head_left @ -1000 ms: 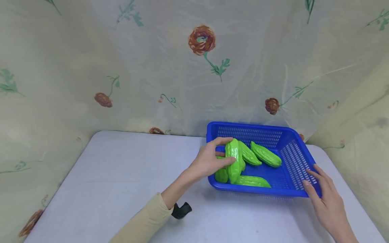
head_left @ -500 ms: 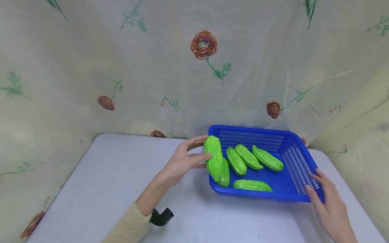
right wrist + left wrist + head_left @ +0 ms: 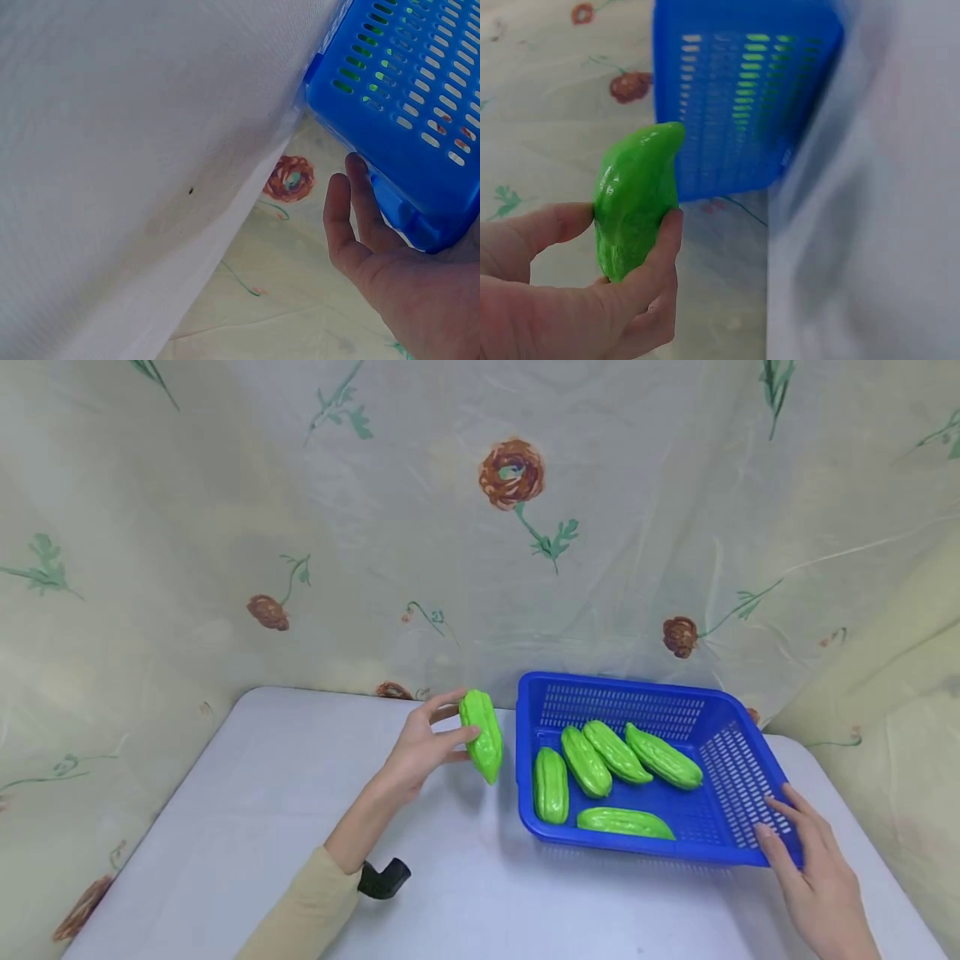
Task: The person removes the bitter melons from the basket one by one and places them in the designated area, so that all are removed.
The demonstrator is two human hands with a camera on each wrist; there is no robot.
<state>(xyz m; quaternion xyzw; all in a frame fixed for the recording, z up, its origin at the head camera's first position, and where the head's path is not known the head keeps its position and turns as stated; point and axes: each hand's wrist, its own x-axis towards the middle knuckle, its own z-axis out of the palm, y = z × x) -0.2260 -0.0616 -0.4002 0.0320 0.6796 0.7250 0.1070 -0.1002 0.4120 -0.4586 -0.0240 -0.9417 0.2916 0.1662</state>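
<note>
My left hand (image 3: 422, 745) pinches a bright green, glossy bitter melon (image 3: 482, 735) between thumb and fingers, left of the blue basket (image 3: 622, 687). In the left wrist view the bitter melon (image 3: 639, 187) is upright, its tip bent to the right, with the basket's slotted wall (image 3: 705, 165) behind it. Several more bitter melons lie in the basket, including one along the front wall (image 3: 626, 822) and one near the left wall (image 3: 551, 785). My right hand (image 3: 817, 877) holds the basket's front right corner at the rim; in the right wrist view two fingers (image 3: 341, 217) show outside the wall.
A white-covered table (image 3: 247, 793) carries the basket on its right side. A flower-patterned curtain (image 3: 420, 527) hangs behind and at the sides. A black curved piece (image 3: 385, 878) sticks out by the left wrist.
The left hand has carried the bitter melon leftward out of the basket, past its left rim. Another bitter melon inside now shows fully. The right hand stays at the corner.
</note>
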